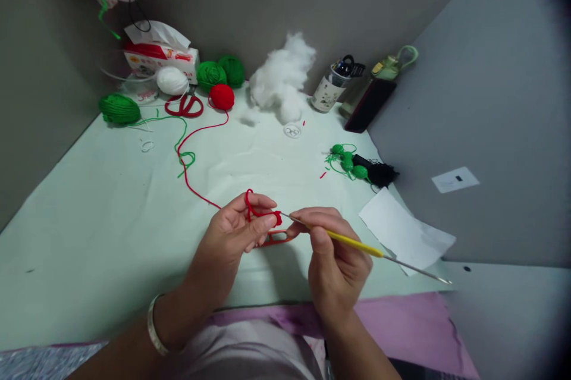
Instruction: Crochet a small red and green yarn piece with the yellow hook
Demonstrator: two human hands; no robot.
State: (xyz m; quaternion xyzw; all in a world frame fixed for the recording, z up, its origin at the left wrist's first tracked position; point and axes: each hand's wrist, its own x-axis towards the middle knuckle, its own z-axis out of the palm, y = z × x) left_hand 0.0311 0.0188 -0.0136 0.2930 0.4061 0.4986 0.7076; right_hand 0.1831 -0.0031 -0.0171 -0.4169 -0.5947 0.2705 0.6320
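Between the thumb and fingers of my left hand (236, 231) is a small red crochet piece (278, 218). Red yarn (200, 194) loops over the left index finger and runs back to a red yarn ball (222, 97). My right hand (336, 255) grips a crochet hook (352, 241) with a yellow handle, pen-like. The hook's thin metal tip meets the red piece; whether it is inside a stitch I cannot tell. Under the hands lies an orange-red tool with oval openings (279, 238), partly hidden by the left fingers.
Green yarn (119, 109), red-handled scissors (184, 106), a white yarn ball (172, 81) and a tissue box (163, 59) stand back left. White stuffing (285, 82) is at the back. A pen cup (330, 90), phone (371, 105), green pieces (348, 161) and paper (405, 228) lie right.
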